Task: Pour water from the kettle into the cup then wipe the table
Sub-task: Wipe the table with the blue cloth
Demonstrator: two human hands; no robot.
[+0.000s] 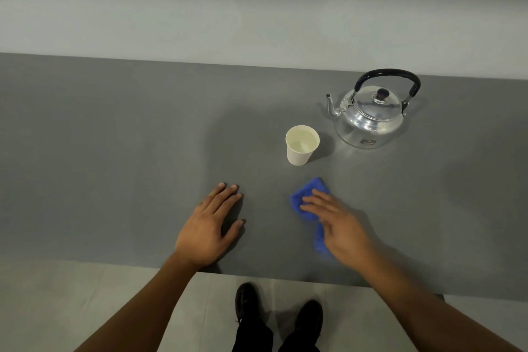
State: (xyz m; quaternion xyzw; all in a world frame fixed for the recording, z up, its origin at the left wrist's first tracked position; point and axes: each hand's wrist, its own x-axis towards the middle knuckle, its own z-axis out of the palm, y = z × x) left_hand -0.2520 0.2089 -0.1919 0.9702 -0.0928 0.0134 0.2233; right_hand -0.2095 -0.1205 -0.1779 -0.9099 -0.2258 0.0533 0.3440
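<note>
The kettle (371, 116) stands upright near the tabletop's (114, 151) far edge, the filled cup (302, 145) just beside its spout. Near the front edge I see my right hand (340, 226) pressing flat, fingers (314, 203) spread, on the blue cloth (307, 194); my left hand (210, 226) lies flat, fingers apart.

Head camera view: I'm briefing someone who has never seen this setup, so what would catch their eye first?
Probably the blue cloth, the only bright colour on the grey table, pressed flat under the right hand near the front edge. Next, the shiny metal kettle at the back right, with the white paper cup holding water just in front of its spout. The left hand rests flat, holding nothing.
</note>
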